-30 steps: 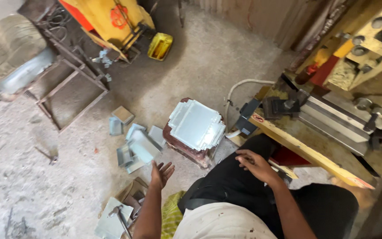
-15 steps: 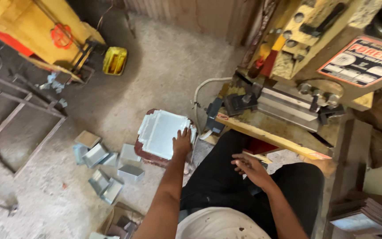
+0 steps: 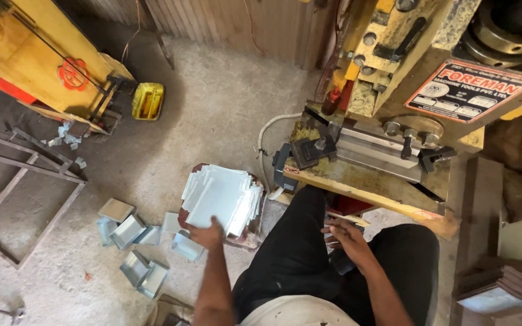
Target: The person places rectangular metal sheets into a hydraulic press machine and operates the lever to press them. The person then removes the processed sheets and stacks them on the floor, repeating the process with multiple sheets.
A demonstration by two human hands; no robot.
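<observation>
My left hand (image 3: 208,234) reaches down to a stack of pale flat metal sheets (image 3: 222,196) on a low red-brown stool, fingers closing on the near edge of the top sheet. My right hand (image 3: 347,235) rests on my lap over black trousers, fingers loosely spread, with a small dark thing partly hidden under it. Several bent metal box pieces (image 3: 134,250) lie on the concrete floor left of the stack. In front of my knees stands a yellow press machine (image 3: 394,90) with its work bed (image 3: 357,154).
A yellow can (image 3: 148,101) stands on the floor at the back. A yellow-orange machine (image 3: 37,60) and a metal frame (image 3: 25,175) occupy the left side. A white hose (image 3: 267,136) curves beside the press. Stacked plates (image 3: 509,290) sit at the lower right.
My view has swung right and closer to the press. My left hand moved from the floor pieces up onto the sheet stack, then slid to its near edge. The right hand stays on my lap.
</observation>
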